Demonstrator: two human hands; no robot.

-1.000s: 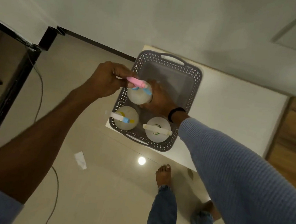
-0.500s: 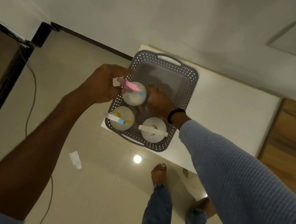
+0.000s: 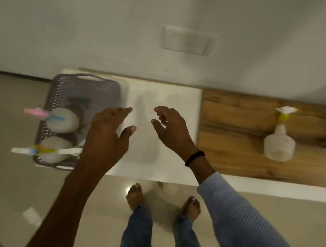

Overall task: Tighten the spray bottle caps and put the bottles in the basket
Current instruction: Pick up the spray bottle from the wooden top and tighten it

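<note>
A grey perforated basket (image 3: 62,85) sits at the left end of the white table (image 3: 161,95). Inside it stand a clear bottle with a pink and blue sprayer (image 3: 63,119), one with a white, blue and yellow sprayer (image 3: 54,148), and a third whose white sprayer (image 3: 70,151) pokes out from behind my left hand. My left hand (image 3: 107,138) hovers over the basket's right side, fingers apart, holding nothing. My right hand (image 3: 171,130) is open over the table's middle. Another clear bottle with a white and yellow sprayer (image 3: 279,142) stands far right on the wooden surface (image 3: 236,142).
A wall with a switch plate (image 3: 188,40) rises behind the table. My bare feet (image 3: 135,196) and jeans are on the tiled floor below the table edge. A scrap of paper (image 3: 31,215) lies on the floor at the left.
Both hands let go of the pink-sprayer bottle, which now stands in the basket. The hands moved right, and the view swung right to show the bottle on the wooden surface.
</note>
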